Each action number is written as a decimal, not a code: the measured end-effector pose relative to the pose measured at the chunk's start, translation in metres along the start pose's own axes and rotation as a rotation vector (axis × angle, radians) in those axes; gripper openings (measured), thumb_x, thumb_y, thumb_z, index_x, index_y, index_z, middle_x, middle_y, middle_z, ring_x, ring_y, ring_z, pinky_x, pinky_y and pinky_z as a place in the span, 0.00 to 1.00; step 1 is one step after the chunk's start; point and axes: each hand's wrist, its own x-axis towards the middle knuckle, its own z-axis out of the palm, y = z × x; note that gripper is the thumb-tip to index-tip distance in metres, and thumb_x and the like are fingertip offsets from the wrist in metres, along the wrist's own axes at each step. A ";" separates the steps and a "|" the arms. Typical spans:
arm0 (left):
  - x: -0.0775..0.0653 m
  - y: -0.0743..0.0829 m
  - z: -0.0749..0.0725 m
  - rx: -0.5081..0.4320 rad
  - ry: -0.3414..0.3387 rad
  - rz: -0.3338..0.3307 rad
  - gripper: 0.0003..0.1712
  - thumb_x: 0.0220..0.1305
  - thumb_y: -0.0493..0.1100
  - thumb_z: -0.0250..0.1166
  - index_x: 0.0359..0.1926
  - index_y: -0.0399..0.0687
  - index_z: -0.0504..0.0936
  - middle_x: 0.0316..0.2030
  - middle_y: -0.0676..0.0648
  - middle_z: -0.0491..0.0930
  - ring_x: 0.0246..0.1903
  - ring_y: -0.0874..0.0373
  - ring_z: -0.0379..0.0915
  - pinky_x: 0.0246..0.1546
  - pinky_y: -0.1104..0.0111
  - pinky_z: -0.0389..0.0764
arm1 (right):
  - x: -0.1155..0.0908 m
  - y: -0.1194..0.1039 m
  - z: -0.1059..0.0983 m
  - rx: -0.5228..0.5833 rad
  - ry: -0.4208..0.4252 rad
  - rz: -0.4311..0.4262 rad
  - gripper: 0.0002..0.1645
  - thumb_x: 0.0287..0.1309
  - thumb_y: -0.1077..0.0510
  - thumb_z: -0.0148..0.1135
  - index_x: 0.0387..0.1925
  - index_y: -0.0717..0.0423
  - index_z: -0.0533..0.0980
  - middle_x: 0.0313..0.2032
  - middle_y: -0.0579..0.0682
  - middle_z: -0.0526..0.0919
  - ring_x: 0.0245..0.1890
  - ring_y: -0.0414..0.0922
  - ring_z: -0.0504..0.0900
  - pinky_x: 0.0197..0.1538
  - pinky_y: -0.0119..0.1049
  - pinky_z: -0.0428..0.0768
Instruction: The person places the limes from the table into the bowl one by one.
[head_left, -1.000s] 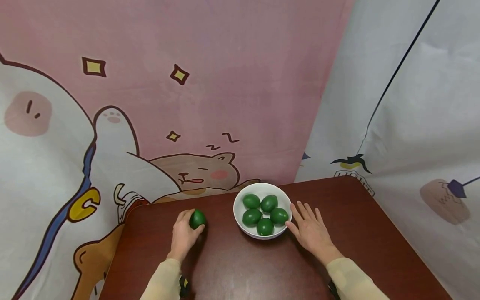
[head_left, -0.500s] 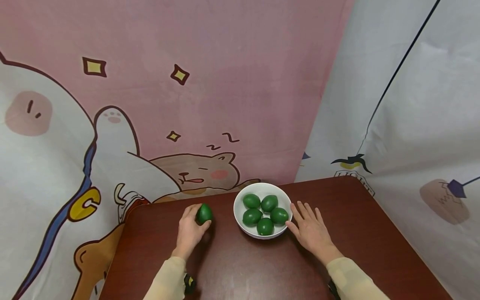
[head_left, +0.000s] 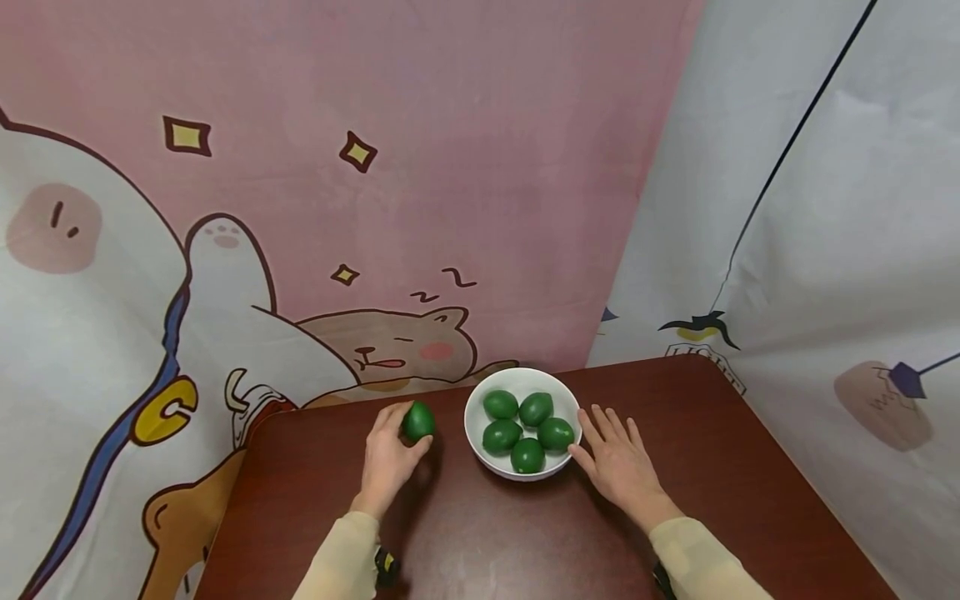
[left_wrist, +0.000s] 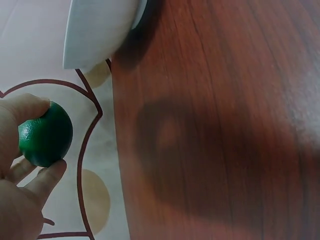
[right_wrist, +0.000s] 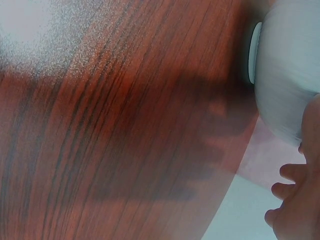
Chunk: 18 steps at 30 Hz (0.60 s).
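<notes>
My left hand (head_left: pixel 389 457) pinches a green lime (head_left: pixel 419 422) between thumb and fingers, left of a white bowl (head_left: pixel 477 444). In the left wrist view the lime (left_wrist: pixel 50 136) is held above the table, its shadow falling on the wood. Several more limes (head_left: pixel 502 436) lie inside the bowl. My right hand (head_left: pixel 619 467) has its fingers spread straight, with thumb and index finger at the bowl's right rim. The right wrist view shows this hand (right_wrist: pixel 300 195) against the bowl's outer side (right_wrist: pixel 287 70).
The bowl stands near the back edge of a dark reddish-brown wooden table (head_left: pixel 480 533). Right behind the table hangs a pink and white cloth (head_left: pixel 517 208) with cartoon animals. Another pale cloth (head_left: pixel 840 250) hangs along the right side.
The left hand has carried its lime to the right and slightly back, closer to the bowl. My right hand stays at the rim, and the bowl stands in the same place.
</notes>
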 end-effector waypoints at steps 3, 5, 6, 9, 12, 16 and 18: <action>0.000 0.005 0.000 -0.015 0.005 0.008 0.38 0.50 0.41 0.83 0.63 0.41 0.81 0.59 0.41 0.78 0.47 0.46 0.81 0.43 0.57 0.84 | 0.000 0.000 0.000 0.006 0.001 -0.003 0.42 0.74 0.36 0.53 0.78 0.54 0.62 0.75 0.64 0.63 0.77 0.64 0.58 0.76 0.66 0.50; 0.001 0.008 0.001 -0.022 0.007 0.010 0.38 0.50 0.41 0.83 0.63 0.41 0.81 0.59 0.41 0.78 0.47 0.46 0.81 0.43 0.57 0.84 | -0.001 -0.001 0.000 0.006 0.000 -0.003 0.42 0.74 0.35 0.53 0.78 0.54 0.62 0.76 0.64 0.63 0.77 0.64 0.58 0.76 0.65 0.50; 0.001 0.009 0.002 -0.024 0.009 0.012 0.37 0.50 0.41 0.83 0.63 0.42 0.81 0.59 0.41 0.78 0.47 0.46 0.81 0.43 0.56 0.84 | -0.001 -0.001 0.000 0.008 0.002 -0.004 0.42 0.74 0.35 0.53 0.78 0.55 0.63 0.75 0.64 0.63 0.77 0.64 0.58 0.76 0.65 0.51; 0.002 0.013 0.004 -0.032 0.012 0.016 0.37 0.50 0.40 0.83 0.62 0.43 0.81 0.58 0.42 0.78 0.46 0.46 0.81 0.42 0.57 0.85 | 0.000 0.000 -0.001 0.010 -0.001 -0.005 0.42 0.74 0.36 0.53 0.78 0.55 0.62 0.75 0.64 0.63 0.77 0.64 0.57 0.76 0.66 0.50; 0.002 0.016 0.006 -0.044 0.019 0.023 0.37 0.49 0.40 0.83 0.62 0.42 0.82 0.58 0.41 0.78 0.45 0.47 0.82 0.41 0.57 0.85 | 0.000 0.000 -0.001 0.010 -0.012 -0.002 0.43 0.74 0.36 0.54 0.78 0.55 0.62 0.76 0.65 0.62 0.77 0.65 0.56 0.76 0.66 0.49; 0.003 0.020 0.010 -0.058 0.021 0.028 0.37 0.49 0.40 0.84 0.62 0.43 0.82 0.58 0.42 0.78 0.45 0.48 0.81 0.42 0.57 0.85 | 0.000 -0.001 -0.002 0.008 -0.025 0.004 0.43 0.74 0.37 0.54 0.79 0.55 0.61 0.76 0.65 0.62 0.78 0.64 0.55 0.76 0.66 0.48; 0.003 0.022 0.011 -0.065 0.019 0.027 0.37 0.49 0.40 0.84 0.62 0.43 0.82 0.58 0.42 0.78 0.45 0.48 0.81 0.42 0.58 0.85 | 0.000 -0.001 -0.002 0.009 -0.026 0.003 0.43 0.73 0.37 0.55 0.79 0.55 0.61 0.76 0.65 0.62 0.78 0.64 0.55 0.76 0.66 0.48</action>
